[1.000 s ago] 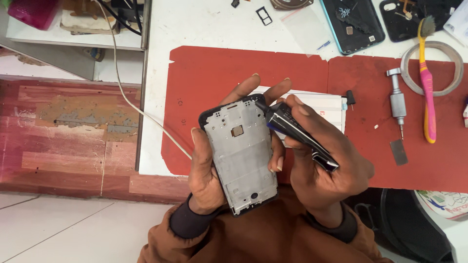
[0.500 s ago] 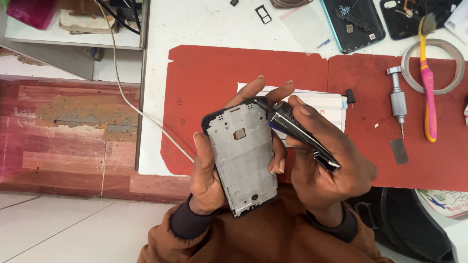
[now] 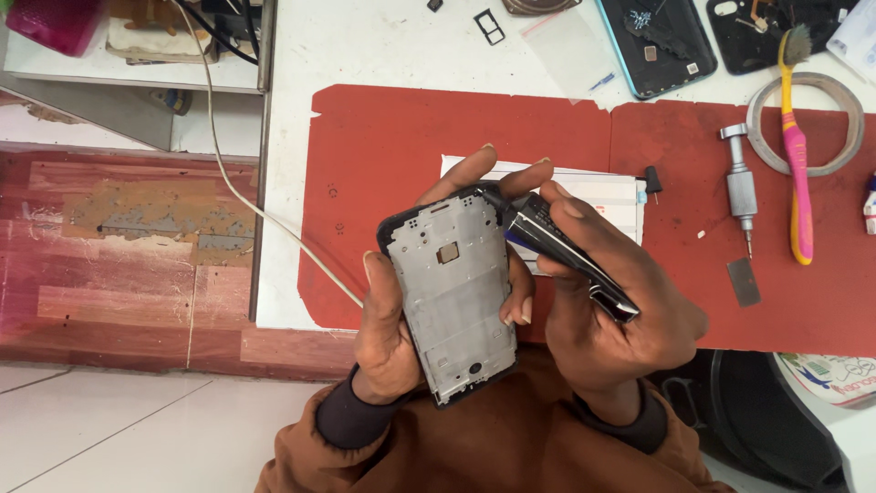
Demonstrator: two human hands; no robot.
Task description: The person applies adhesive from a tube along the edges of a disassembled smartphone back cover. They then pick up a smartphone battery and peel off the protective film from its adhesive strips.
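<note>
Left hand (image 3: 401, 338) gripping grey metal phone frame with black rim (image 3: 453, 290), right hand (image 3: 620, 315) clasping dark glossy glue tube (image 3: 557, 251), nozzle touching frame's upper-right corner.

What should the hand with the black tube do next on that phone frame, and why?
Probably draw the tube slowly along the top edge of the phone frame. Its tip already touches the upper right corner, the right hand grips the tube like a pen, and the left hand holds the frame steady above the red mat.

1 phone frame (image 3: 453, 297) | 1 glue tube (image 3: 566, 256) | 1 toothbrush (image 3: 797, 155) | 1 screwdriver (image 3: 740, 190)
</note>
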